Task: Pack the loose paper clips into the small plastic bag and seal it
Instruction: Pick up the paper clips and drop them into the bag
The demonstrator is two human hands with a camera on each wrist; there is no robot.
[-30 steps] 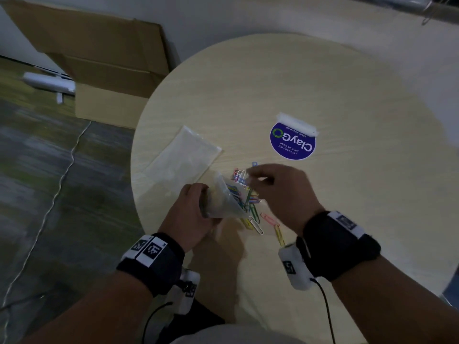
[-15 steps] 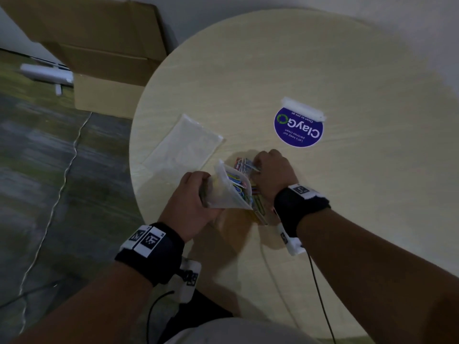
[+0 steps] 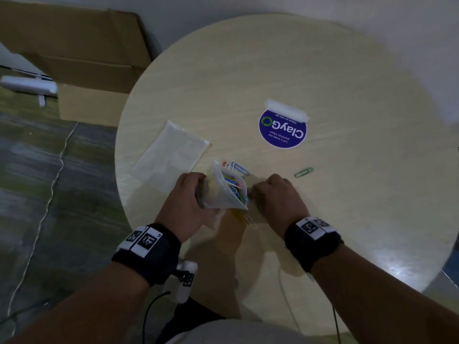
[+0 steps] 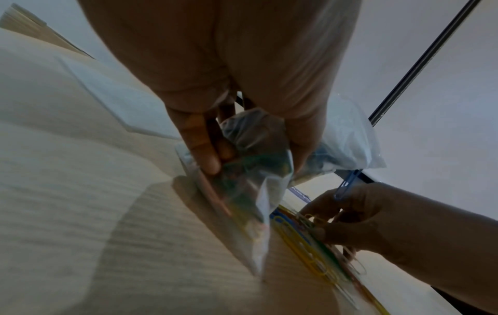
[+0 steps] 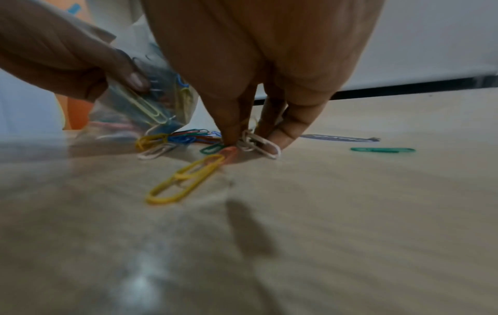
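The left hand (image 3: 188, 202) clenches the small plastic bag (image 3: 224, 192) by its lower part, fingers and thumb curled round the film, so its mouth gapes toward the right hand (image 3: 275, 197) and a pinch of clips has only a short way to travel. The bag's lower edge rests on the round table (image 3: 347, 70), likely to steady it; coloured clips already show through the film under the left fingers (image 4: 200, 147).

The right hand's fingertips (image 5: 229, 136) press down on the table and close on a bunch of white paper clips (image 5: 258, 145), pinching them up from the heap. Just nearer than those fingertips lies a yellow paper clip (image 5: 183, 181), with an orange one touching its far end. Between the fingertips and the bag sits a tangle of blue, green and yellow clips (image 5: 177, 138), touching the film.

Well to the right of the right fingers a green paper clip (image 3: 304, 172) lies alone, a separate reach. Beyond the left fingers a second, flat clear bag (image 3: 171, 155) lies on the table, and farther off a round blue ClayGo sticker (image 3: 282, 131). A cardboard box (image 3: 82, 58) stands off the table. Nothing blocks the way to the bag's mouth, though linked clips may drag neighbours.
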